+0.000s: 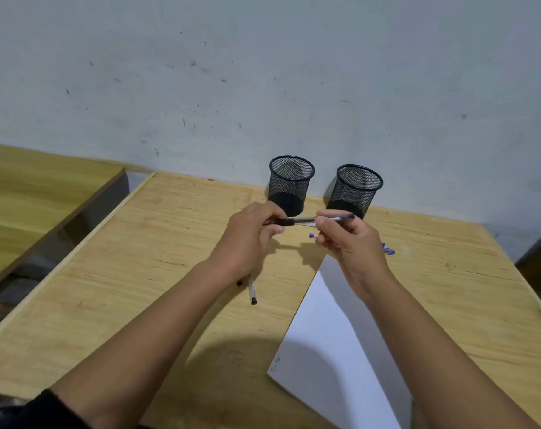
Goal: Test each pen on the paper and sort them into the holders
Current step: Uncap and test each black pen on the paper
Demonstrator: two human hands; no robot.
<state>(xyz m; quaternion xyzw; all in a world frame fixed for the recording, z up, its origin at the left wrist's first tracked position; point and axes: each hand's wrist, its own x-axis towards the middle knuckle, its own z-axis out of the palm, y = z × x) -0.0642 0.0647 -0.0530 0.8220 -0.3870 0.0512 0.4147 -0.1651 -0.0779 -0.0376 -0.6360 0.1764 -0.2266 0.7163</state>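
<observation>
Both hands hold one pen [306, 220] level above the table [170, 243]: left hand [250, 233] pinching its cap end, right hand [346, 239] gripping the barrel (likely uncapping). Next: scribble on the paper [334, 342], then choose a holder [290, 184].

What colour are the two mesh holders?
Both holders are black, seen in the head view.

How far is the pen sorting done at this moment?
Early stage. Both mesh holders look empty, though the paper shows small marks at its edge. In hand: left hand and right hand hold one black pen. Left: black pen on the table and purple pens.
</observation>
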